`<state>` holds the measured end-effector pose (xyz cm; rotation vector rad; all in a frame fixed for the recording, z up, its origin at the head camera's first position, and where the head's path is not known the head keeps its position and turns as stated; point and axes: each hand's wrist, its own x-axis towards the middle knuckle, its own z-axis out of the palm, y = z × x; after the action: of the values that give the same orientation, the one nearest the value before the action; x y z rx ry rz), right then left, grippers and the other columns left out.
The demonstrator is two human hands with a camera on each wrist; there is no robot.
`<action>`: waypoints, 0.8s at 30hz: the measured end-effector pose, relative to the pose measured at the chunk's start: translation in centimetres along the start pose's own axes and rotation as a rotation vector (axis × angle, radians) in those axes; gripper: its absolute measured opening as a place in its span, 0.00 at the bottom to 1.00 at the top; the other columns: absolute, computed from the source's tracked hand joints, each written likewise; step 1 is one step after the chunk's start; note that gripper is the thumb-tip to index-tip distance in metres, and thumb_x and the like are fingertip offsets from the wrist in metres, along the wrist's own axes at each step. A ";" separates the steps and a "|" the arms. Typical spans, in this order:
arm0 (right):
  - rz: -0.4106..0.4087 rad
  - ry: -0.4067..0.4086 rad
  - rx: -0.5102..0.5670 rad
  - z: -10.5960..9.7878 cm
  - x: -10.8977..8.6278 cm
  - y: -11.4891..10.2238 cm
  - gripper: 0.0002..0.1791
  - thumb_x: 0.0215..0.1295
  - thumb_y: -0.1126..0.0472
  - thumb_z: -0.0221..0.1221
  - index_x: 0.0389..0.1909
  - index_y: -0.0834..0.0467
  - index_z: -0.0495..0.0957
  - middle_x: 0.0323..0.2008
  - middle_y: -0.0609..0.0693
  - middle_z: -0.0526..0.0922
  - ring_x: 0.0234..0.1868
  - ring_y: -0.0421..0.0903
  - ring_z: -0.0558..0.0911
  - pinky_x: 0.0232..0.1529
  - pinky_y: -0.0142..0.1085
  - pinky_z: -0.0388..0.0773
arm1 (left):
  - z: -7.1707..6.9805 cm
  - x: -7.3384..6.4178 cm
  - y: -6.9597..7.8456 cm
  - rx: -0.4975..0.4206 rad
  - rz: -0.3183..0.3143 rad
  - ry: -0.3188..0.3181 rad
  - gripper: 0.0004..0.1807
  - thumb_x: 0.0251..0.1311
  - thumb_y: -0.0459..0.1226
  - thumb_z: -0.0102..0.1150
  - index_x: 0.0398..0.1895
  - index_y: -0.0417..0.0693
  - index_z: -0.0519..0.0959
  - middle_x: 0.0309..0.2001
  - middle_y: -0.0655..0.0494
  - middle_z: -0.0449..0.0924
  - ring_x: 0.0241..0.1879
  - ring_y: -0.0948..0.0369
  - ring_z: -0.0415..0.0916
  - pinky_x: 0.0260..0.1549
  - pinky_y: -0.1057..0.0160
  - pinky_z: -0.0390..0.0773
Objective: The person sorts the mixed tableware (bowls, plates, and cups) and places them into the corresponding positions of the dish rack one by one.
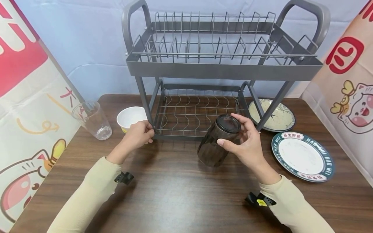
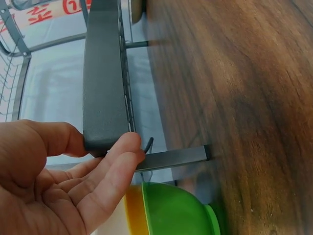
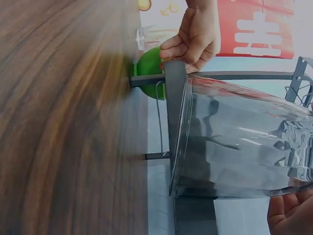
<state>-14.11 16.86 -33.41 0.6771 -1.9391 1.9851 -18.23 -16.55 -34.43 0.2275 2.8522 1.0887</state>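
Observation:
My right hand (image 1: 247, 142) grips a dark tinted glass (image 1: 214, 147) near its thick base, thumb on one side and fingers on the other. The glass is upside down and tilted, base up, in front of the lower tier of a grey two-tier dish rack (image 1: 221, 71). In the right wrist view its wide mouth faces the table side. My left hand (image 1: 139, 134) pinches the front left corner of that lower tier; the left wrist view shows thumb and fingers around the grey bar (image 2: 103, 78). Behind this hand sits a bowl (image 1: 131, 117), white inside and green outside (image 2: 178, 210).
A clear glass (image 1: 94, 121) leans at the far left. On the right lie a patterned plate (image 1: 271, 113), partly behind the rack leg, and a white plate with a green rim (image 1: 301, 157). Wire dividers (image 1: 199, 42) stand on the upper tier. Printed cloth hangs around the wooden table (image 1: 175, 194).

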 end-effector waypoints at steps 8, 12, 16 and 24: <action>-0.013 0.028 -0.012 0.6 0.7 -1.1 0.38 0.43 0.78 0.65 0.59 0.64 0.66 0.45 0.53 0.79 0.44 0.45 0.78 0.43 0.31 0.72 | 0.1 0.0 0.2 0.025 -0.005 0.011 0.08 0.56 0.30 0.47 0.35 0.33 0.73 0.26 0.46 0.81 0.20 0.58 0.79 0.19 0.64 0.75; -0.026 0.021 -0.013 1.0 1.2 -1.7 0.38 0.43 0.78 0.66 0.60 0.64 0.65 0.45 0.53 0.79 0.43 0.46 0.78 0.41 0.31 0.72 | 0.2 0.0 0.4 0.076 -0.003 0.025 0.09 0.56 0.31 0.47 0.36 0.33 0.74 0.25 0.48 0.82 0.19 0.60 0.79 0.19 0.63 0.74; -0.033 0.007 -0.032 1.4 1.7 -2.2 0.38 0.44 0.77 0.66 0.60 0.62 0.65 0.45 0.53 0.79 0.42 0.46 0.78 0.39 0.31 0.72 | 0.2 0.1 0.5 0.106 -0.015 0.040 0.09 0.55 0.32 0.48 0.34 0.35 0.75 0.24 0.51 0.82 0.18 0.63 0.78 0.19 0.63 0.73; -0.054 0.023 -0.016 2.2 3.1 -3.1 0.38 0.44 0.76 0.67 0.59 0.63 0.65 0.45 0.55 0.78 0.45 0.47 0.77 0.44 0.32 0.71 | 0.2 0.2 0.6 0.106 -0.053 0.062 0.07 0.53 0.33 0.50 0.31 0.37 0.75 0.19 0.56 0.80 0.16 0.64 0.77 0.18 0.64 0.72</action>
<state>-14.91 14.46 -29.22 0.6919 -1.9006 1.9348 -18.29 -15.97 -34.19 0.1266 2.9564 0.9525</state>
